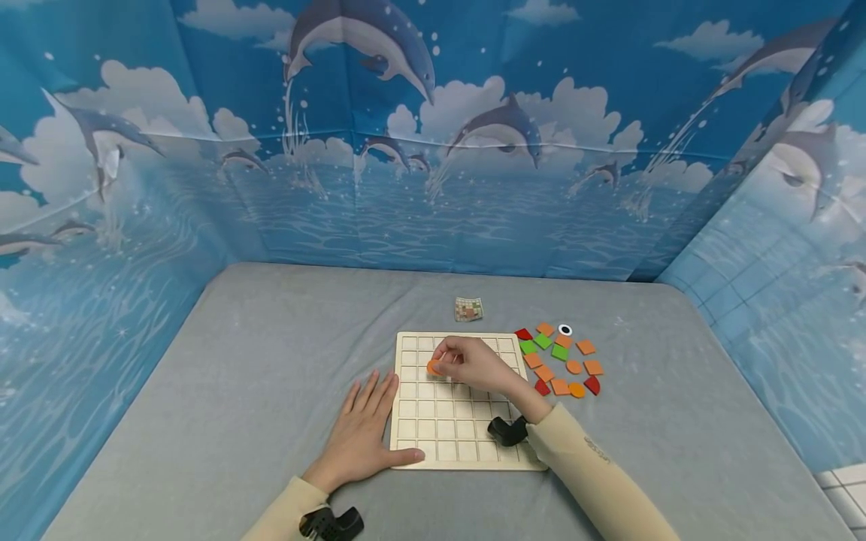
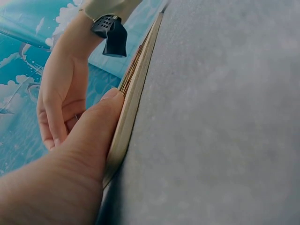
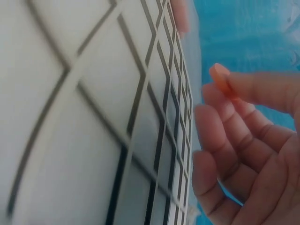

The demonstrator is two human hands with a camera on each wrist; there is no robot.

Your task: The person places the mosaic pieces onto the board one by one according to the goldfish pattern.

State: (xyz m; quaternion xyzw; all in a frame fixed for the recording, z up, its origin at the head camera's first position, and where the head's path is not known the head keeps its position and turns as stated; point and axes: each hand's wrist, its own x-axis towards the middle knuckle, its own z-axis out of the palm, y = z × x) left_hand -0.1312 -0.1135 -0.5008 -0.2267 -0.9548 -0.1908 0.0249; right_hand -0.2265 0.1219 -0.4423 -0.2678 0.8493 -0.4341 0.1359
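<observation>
Thin pinch over the grid: slip and nudge are the main risks

Left hand [image 1: 361, 434] at the board's 8 to 9 o'clock, palm down on the grey surface [image 1: 271, 361]. Fingers straight and spread, holding nothing; thumb lies over the board's edge. If that thumb pushes sideways, the board [image 1: 426, 428] could probably slide on the cloth and throw off placement.

Orange disc [image 1: 431, 367] over the grid, toward the board's 10 to 11 o'clock. In the right wrist view it looks clear of the board. Small and thin; could flip or drop into a neighbouring cell if the pinch loosens early.

Small patterned card [image 1: 468, 309] off the board at 12 o'clock. Too small to read here; misreading it could mean a wrong cell, if it is a guide.

Right hand [image 1: 473, 364] above the grid, thumb and fingers narrow on the disc. Hand hides several cells from the head view, so misalignment is easy to miss. Black wrist device [image 1: 506, 431] hangs over the board's 4 o'clock; a low wrist might knock the grid.

Loose pieces [image 1: 560, 352] at 2 o'clock, some right by the board's edge, touching or not unclear. Sleeve [image 1: 595, 466] passes near them; a careless sweep could scatter them.
</observation>
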